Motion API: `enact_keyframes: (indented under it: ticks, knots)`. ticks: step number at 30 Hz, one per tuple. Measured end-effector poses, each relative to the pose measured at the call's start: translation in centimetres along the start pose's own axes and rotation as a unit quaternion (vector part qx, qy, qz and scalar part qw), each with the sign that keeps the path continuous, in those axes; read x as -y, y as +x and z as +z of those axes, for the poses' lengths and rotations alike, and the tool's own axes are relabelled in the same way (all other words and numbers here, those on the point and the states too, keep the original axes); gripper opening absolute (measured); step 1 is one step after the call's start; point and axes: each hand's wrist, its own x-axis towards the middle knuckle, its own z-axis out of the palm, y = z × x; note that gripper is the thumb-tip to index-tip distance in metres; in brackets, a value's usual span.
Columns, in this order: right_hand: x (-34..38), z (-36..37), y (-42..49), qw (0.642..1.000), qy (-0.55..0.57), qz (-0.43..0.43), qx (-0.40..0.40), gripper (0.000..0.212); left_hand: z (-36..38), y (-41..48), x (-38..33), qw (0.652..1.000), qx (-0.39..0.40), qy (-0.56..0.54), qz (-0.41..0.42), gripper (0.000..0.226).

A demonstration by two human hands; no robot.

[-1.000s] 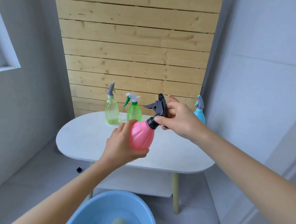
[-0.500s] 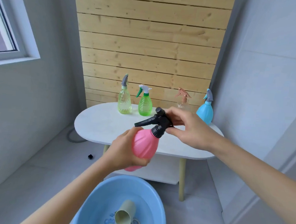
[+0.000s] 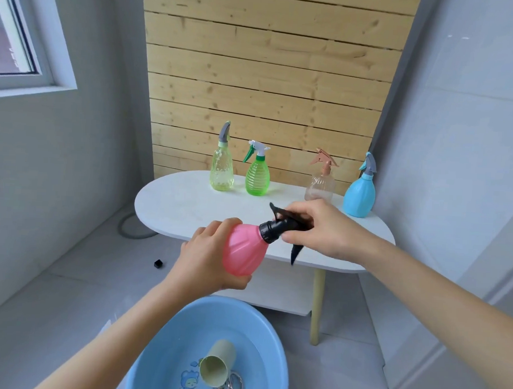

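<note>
Pink spray bottle point(image 3: 243, 248) sits gripped in the left hand point(image 3: 204, 260); right hand point(image 3: 327, 230) curls round its black sprayer head point(image 3: 270, 230), seemingly not yet unscrewed

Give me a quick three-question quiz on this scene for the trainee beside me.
1. True or false: the left hand grips the pink bottle by its body.
2. What does the right hand hold? A the black spray head; B a cup; C a cloth.
3. How many spray bottles stand on the white table?

Key:
1. True.
2. A.
3. Four: yellow-green bottle, green bottle, clear bottle, blue bottle.
</note>
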Motion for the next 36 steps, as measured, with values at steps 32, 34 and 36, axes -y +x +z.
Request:
enact_keyframes:
  ticks: [32, 34, 36]
  knots:
    - [0.5, 0.5, -0.5, 0.987, 0.142, 0.044, -0.058, 0.026, -1.0, -0.7, 0.8, 1.000, 0.011, -0.022, -0.009, 0.087]
    - [0.5, 0.3, -0.6, 0.970, 0.214, 0.112, -0.011, 0.031, -1.0, -0.6, 0.7, 1.000, 0.015, -0.014, -0.005, 0.087]
    - [0.4, 0.2, -0.7, 0.965, 0.236, 0.117, 0.003, 0.034, -0.8, -0.6, 0.6, 1.000, 0.019, -0.006, 0.002, 0.087]
